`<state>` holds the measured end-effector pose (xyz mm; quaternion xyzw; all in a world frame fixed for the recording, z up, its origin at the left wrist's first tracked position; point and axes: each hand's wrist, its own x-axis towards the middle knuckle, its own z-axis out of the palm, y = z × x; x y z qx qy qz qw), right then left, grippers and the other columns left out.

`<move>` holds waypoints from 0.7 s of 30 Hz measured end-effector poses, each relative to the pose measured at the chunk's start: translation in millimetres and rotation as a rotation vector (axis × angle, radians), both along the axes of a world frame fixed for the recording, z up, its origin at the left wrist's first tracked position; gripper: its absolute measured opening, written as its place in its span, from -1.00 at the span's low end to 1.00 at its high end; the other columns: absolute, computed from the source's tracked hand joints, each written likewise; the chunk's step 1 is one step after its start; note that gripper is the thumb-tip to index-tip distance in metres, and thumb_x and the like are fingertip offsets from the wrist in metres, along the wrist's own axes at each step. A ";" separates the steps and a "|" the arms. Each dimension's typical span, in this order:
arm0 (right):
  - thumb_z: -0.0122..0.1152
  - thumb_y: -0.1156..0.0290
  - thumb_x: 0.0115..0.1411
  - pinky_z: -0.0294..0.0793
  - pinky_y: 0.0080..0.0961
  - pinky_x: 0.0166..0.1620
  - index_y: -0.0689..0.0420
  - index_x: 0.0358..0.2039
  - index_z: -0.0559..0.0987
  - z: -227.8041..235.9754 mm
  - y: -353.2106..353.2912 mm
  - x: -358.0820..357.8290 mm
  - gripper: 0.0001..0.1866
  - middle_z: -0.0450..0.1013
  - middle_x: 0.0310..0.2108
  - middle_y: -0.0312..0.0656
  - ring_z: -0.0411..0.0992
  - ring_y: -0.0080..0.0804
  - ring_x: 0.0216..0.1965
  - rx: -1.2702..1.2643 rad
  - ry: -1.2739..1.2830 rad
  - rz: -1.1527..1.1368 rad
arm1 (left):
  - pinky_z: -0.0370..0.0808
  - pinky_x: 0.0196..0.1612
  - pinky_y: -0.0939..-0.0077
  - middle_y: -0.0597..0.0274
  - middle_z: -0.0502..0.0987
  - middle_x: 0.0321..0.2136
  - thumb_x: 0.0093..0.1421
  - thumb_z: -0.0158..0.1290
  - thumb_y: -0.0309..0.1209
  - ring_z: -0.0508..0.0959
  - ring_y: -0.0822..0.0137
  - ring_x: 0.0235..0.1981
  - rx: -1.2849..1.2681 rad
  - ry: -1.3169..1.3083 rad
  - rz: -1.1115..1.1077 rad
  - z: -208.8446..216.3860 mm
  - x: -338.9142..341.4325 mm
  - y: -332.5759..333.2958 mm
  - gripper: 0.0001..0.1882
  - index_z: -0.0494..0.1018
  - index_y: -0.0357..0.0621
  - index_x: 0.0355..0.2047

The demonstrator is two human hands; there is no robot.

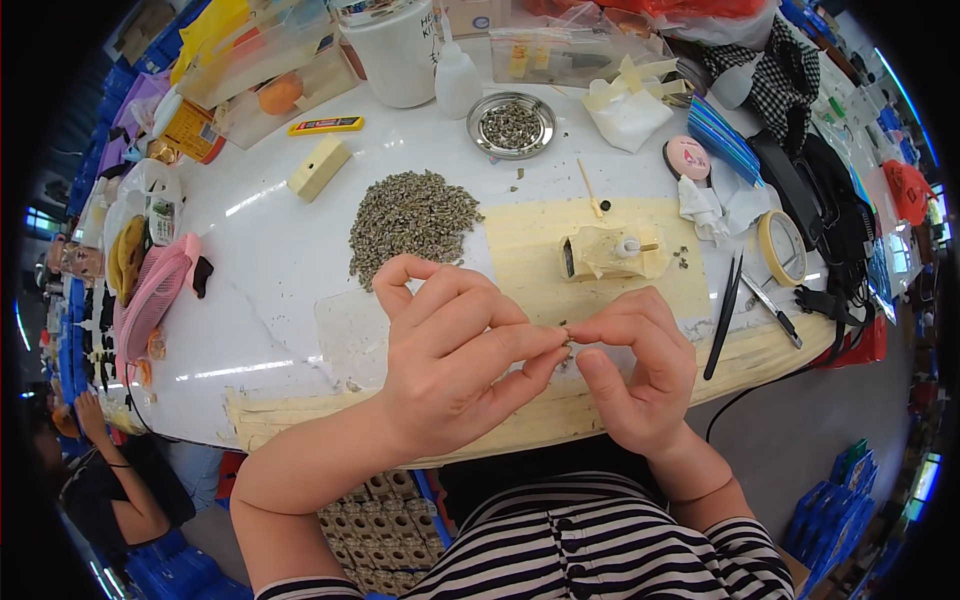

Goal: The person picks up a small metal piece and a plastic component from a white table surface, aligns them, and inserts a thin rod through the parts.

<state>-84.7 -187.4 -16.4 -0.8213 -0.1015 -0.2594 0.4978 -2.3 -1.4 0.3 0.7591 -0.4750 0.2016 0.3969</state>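
Observation:
My left hand point(450, 350) is closed in a pinch, thumb against index finger, on a tiny greyish metal part point(567, 337) that mostly hides behind the fingertips. The index fingertip of my right hand point(640, 365) touches the same spot, while its thumb stays apart below. Behind the left hand lies a heap of small metal parts point(412, 222). Just beyond the right hand sits a small fixture wrapped in cream tape point(612, 255), with a white knob on top. Both hands hover over the tape-covered front of the white table point(270, 290).
Black tweezers point(725, 318), a craft knife point(772, 312) and a tape roll point(765, 248) lie at the right. A round metal dish point(474, 128) of parts, a squeeze bottle point(458, 82), a bucket point(400, 60) and a cream block point(320, 168) stand farther back. Another person's arm point(135, 490) shows lower left.

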 end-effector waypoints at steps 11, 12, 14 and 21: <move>0.44 0.53 0.00 0.40 -0.45 -0.28 0.17 -0.23 0.72 1.9 -3.7 -2.7 -0.74 0.54 -0.39 -0.22 0.43 -0.30 -0.37 -0.065 -0.101 0.054 | 0.12 -0.18 0.32 0.50 0.47 -0.54 -0.20 0.40 -0.54 0.44 0.40 -0.43 0.027 0.020 0.019 0.2 0.7 -1.0 -0.71 0.65 0.02 -0.41; 0.44 0.53 0.00 0.40 -0.45 -0.28 0.16 -0.23 0.72 2.0 -2.9 -2.6 -0.74 0.53 -0.39 -0.22 0.43 -0.30 -0.37 -0.068 -0.096 0.046 | 0.12 -0.18 0.32 0.50 0.47 -0.54 -0.20 0.40 -0.54 0.44 0.40 -0.44 0.021 0.019 0.020 -0.7 0.8 -0.9 -0.71 0.65 0.02 -0.41; 0.43 0.53 0.00 0.41 -0.45 -0.28 0.16 -0.23 0.72 2.0 -2.2 -2.3 -0.74 0.54 -0.39 -0.21 0.43 -0.30 -0.37 -0.061 -0.082 0.028 | 0.11 -0.18 0.32 0.50 0.47 -0.54 -0.20 0.40 -0.54 0.43 0.40 -0.44 0.015 0.019 0.022 -0.9 0.9 -0.7 -0.71 0.65 0.02 -0.41; 0.42 0.53 0.04 0.40 -0.44 -0.29 0.20 -0.27 0.70 0.2 1.1 0.4 -0.80 0.54 -0.40 -0.17 0.43 -0.27 -0.37 -0.032 -0.034 -0.009 | 0.12 -0.19 0.32 0.50 0.47 -0.53 -0.20 0.42 -0.53 0.43 0.39 -0.44 -0.005 0.004 0.010 0.3 0.1 -0.2 -0.68 0.65 0.04 -0.38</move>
